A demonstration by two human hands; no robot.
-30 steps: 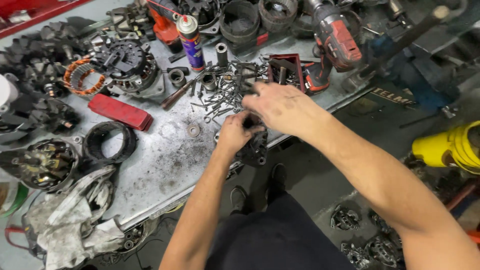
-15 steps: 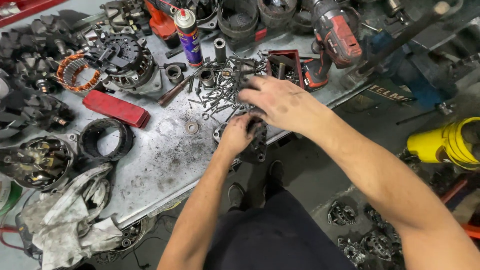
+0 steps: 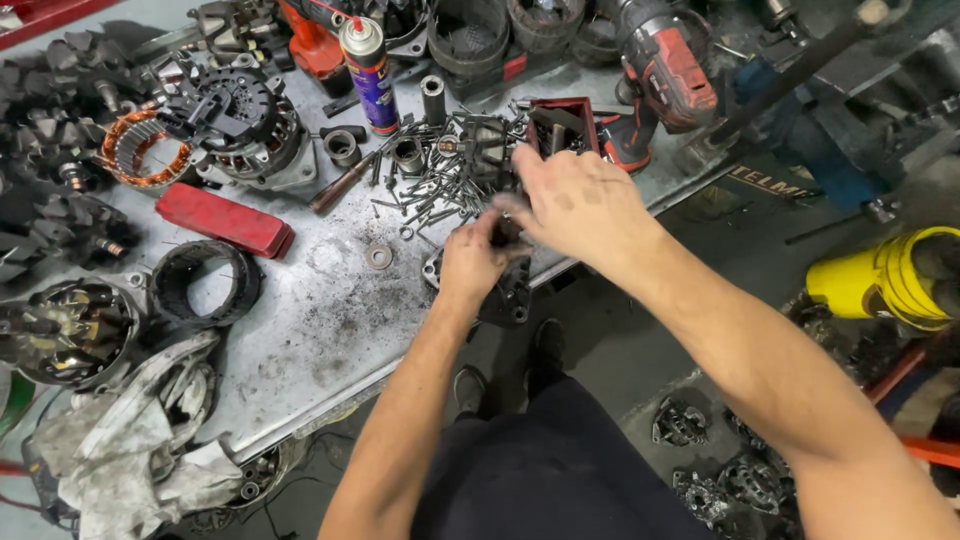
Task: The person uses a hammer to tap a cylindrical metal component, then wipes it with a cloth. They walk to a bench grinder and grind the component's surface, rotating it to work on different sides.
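My left hand (image 3: pixel 468 265) grips a dark metal housing (image 3: pixel 507 300) that hangs partly over the front edge of the workbench (image 3: pixel 310 325). My right hand (image 3: pixel 575 205) lies over it from the right. Its fingers curl down onto the top of the housing, just above my left thumb, and are blurred. A pile of loose bolts and screws (image 3: pixel 440 180) lies directly behind both hands. A small washer (image 3: pixel 379 257) sits on the bench to the left of my left hand.
On the bench stand a spray can (image 3: pixel 368 75), a red cordless drill (image 3: pixel 665 80), an alternator body (image 3: pixel 240 115), a copper-wound stator (image 3: pixel 135 145), a flat red piece (image 3: pixel 225 220), a black ring (image 3: pixel 205 280) and a grey rag (image 3: pixel 130 440). A yellow container (image 3: pixel 890 275) lies on the floor at right.
Both hands stay on the housing at the bench edge. My right hand's fingers have shifted a little over the top of it, and the view has drifted slightly.
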